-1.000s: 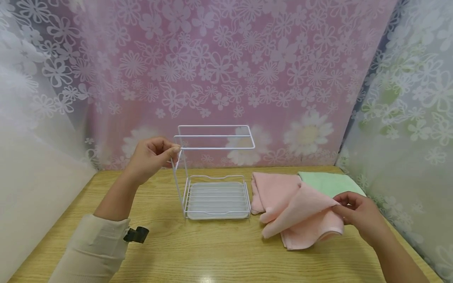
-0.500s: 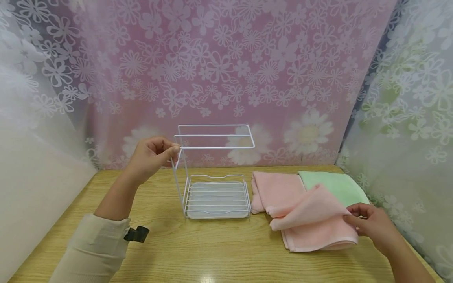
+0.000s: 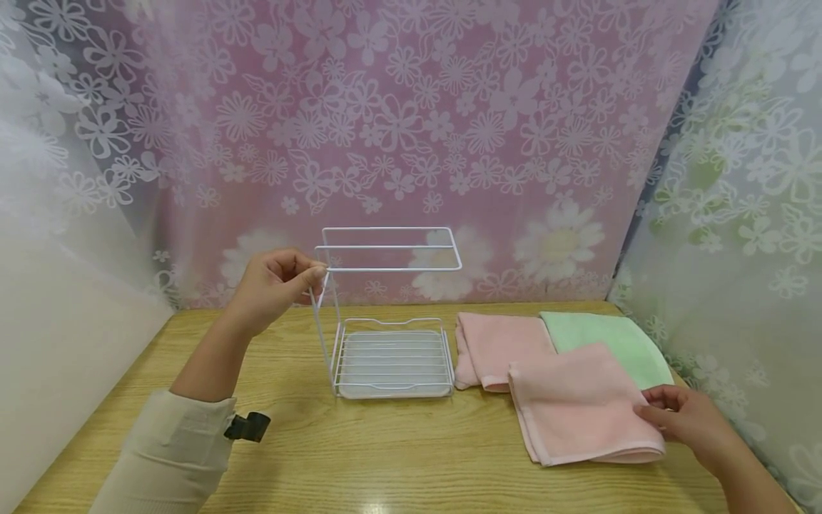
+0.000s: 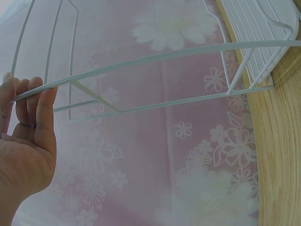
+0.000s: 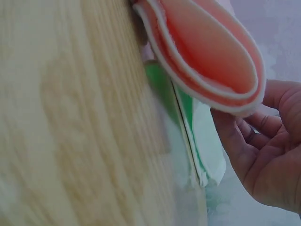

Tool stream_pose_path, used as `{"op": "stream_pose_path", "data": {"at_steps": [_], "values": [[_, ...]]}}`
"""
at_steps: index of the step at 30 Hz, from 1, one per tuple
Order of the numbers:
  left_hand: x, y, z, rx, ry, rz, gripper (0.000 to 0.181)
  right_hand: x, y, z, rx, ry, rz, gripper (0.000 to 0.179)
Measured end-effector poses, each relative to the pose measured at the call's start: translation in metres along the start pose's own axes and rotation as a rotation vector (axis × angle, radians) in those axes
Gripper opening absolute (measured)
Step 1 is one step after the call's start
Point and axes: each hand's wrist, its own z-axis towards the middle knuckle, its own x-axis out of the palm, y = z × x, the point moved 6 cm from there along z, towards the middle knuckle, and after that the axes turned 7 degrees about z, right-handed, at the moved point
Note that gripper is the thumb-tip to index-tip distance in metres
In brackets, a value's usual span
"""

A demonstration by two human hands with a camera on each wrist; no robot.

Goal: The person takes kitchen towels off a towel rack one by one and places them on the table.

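Note:
A white wire rack [image 3: 392, 268] stands on the table, with rails on top and a slatted base over a pale tray [image 3: 394, 364]. My left hand [image 3: 279, 285] pinches its upper left corner; in the left wrist view, fingers and thumb grip the white rod [image 4: 155, 59]. At the right, my right hand [image 3: 690, 425] pinches the right edge of a folded pink towel [image 3: 581, 407]. The right wrist view shows that towel's layers [image 5: 211, 61] looping at the fingertips. Behind it lie another folded pink towel [image 3: 504, 343] and a green towel [image 3: 606, 339].
The wooden table [image 3: 359, 457] ends at a pink flowered curtain [image 3: 398, 143] at the back. A pale panel [image 3: 64, 321] borders it on the left, and a flowered sheet [image 3: 751, 250] on the right.
My right hand has moved right and toward me, drawing the front pink towel along. Its raised, bunched left part now lies flatter. The left hand and rack stay put.

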Motion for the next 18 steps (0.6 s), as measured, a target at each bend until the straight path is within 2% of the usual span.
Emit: {"op": "stream_pose_path", "data": {"at_steps": [7, 13, 18], "values": [[0.001, 0.001, -0.001, -0.009, -0.006, -0.009, 0.019, -0.003, -0.009, 0.001, -0.014, -0.003, -0.106, 0.049], [0.003, 0.003, -0.004, -0.030, -0.047, -0.019, 0.024, -0.005, -0.021, 0.002, -0.043, 0.023, -0.095, 0.048], [0.003, 0.003, -0.007, -0.020, -0.083, -0.057, 0.023, -0.007, -0.026, 0.001, -0.069, 0.038, -0.116, 0.049]]}}
